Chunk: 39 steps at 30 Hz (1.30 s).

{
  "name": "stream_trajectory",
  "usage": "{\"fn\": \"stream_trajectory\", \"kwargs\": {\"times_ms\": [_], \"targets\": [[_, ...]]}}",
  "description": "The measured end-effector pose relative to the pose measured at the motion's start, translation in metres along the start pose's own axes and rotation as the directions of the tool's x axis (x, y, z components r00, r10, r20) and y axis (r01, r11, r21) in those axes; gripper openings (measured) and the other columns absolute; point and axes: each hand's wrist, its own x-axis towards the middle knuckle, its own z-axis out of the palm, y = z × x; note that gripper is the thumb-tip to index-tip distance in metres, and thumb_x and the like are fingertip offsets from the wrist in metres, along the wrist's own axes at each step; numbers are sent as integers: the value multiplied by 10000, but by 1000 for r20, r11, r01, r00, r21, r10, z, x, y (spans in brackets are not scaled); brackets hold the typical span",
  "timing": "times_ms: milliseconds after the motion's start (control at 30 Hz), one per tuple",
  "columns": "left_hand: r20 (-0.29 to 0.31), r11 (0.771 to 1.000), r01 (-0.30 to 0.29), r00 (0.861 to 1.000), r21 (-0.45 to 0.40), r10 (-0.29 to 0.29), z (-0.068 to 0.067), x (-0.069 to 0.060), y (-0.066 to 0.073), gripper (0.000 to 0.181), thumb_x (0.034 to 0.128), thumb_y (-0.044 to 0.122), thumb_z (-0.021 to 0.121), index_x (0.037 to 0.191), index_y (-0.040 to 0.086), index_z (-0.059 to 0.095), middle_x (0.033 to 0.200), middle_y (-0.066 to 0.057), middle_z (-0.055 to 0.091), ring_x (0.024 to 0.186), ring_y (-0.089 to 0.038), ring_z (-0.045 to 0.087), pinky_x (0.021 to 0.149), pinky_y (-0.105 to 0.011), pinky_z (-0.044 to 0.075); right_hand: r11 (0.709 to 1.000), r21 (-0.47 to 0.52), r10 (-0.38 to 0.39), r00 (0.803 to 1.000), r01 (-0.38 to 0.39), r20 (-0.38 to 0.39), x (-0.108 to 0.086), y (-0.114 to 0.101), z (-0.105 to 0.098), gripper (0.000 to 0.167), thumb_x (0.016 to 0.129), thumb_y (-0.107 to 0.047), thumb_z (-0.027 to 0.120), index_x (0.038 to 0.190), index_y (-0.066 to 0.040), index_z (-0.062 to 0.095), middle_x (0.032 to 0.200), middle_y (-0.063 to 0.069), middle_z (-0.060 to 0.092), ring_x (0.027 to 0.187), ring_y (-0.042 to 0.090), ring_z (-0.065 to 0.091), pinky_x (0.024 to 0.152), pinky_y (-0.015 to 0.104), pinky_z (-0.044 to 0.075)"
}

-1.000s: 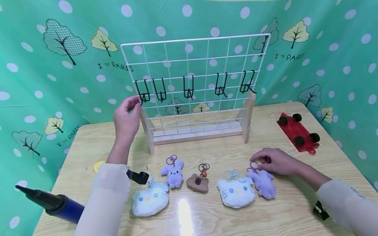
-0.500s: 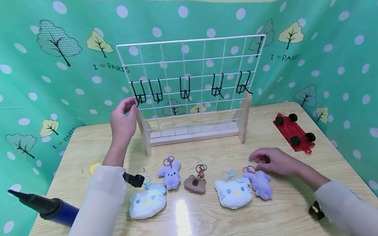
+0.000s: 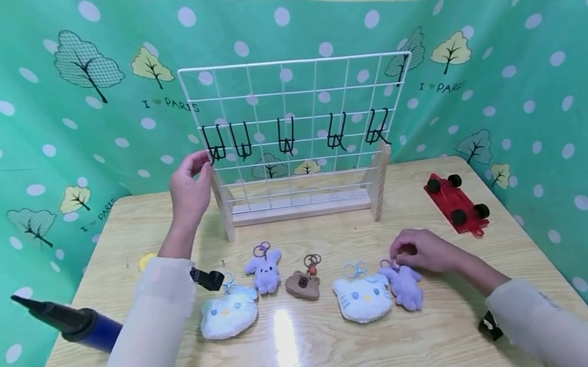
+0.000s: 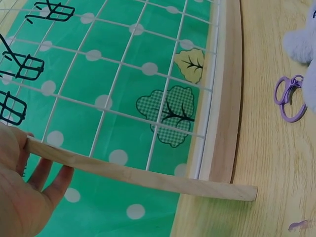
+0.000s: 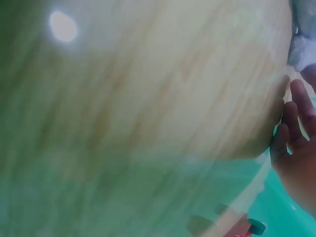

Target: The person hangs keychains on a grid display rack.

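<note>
My left hand (image 3: 190,188) holds the wooden side post (image 4: 123,173) of a white wire-grid rack (image 3: 299,176), thumb on one side and fingers on the other. At the right, my right hand (image 3: 427,250) pinches at the purple ring of a lilac plush keychain (image 3: 407,290); the fingertips partly cover the ring. Beside it lies a white cat-face plush keychain (image 3: 364,300). Further left are a brown bear-face keychain (image 3: 303,286), a lilac bunny keychain (image 3: 266,273) and another white cat-face keychain (image 3: 229,315). The right wrist view is blurred around the right hand (image 5: 298,133).
Several black hooks (image 3: 286,137) hang across the rack's grid. A red toy car (image 3: 451,202) lies wheels up at the right. A blue pump with a black nozzle (image 3: 91,328) lies at the left, near a yellow object (image 3: 147,260). Dotted green cloth (image 3: 548,141) surrounds the table.
My right fingers come off the lilac keychain's ring half a second ago, and the ring drops flat; now they are back at it. The left hand stays on the rack. The head view shifts slightly.
</note>
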Motion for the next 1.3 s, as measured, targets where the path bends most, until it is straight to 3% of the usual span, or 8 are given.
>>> {"fn": "stream_trajectory", "kwargs": {"times_ms": [333,733,1000,1300], "targets": [[3,1000,12,1000,6,-12,0,1,0,317,1047,168,559,1350,99,624,1327,-124,665,1239,-234,595,1058,-361,540,996,66,61,997,-64,40,-2,-2,-12,66,956,-169,714,932,-197,661,860,-110,680,788,27,590,704,202,518],[8,1000,9,1000,7,-9,1,1,-1,323,1050,179,553,1359,109,615,1327,-105,663,1234,-223,593,1050,-356,544,989,141,70,987,-50,-144,-6,-17,-24,121,926,-74,710,936,-193,688,833,-66,672,747,60,576,655,209,513],[21,999,18,1000,31,-19,-1,3,0,327,1053,203,555,1364,116,609,1326,-108,656,1238,-234,589,1038,-365,550,989,141,86,941,-41,-326,1,-22,-43,93,920,-53,720,983,-120,706,854,3,694,744,81,583,644,232,533],[10,998,11,1000,55,-12,-1,5,-1,299,1042,167,573,1329,104,631,1300,-128,672,1205,-237,606,1010,-375,572,990,143,76,890,-12,-449,6,-28,-53,74,932,-67,720,1003,-82,709,893,65,717,733,78,595,611,213,533]]}}
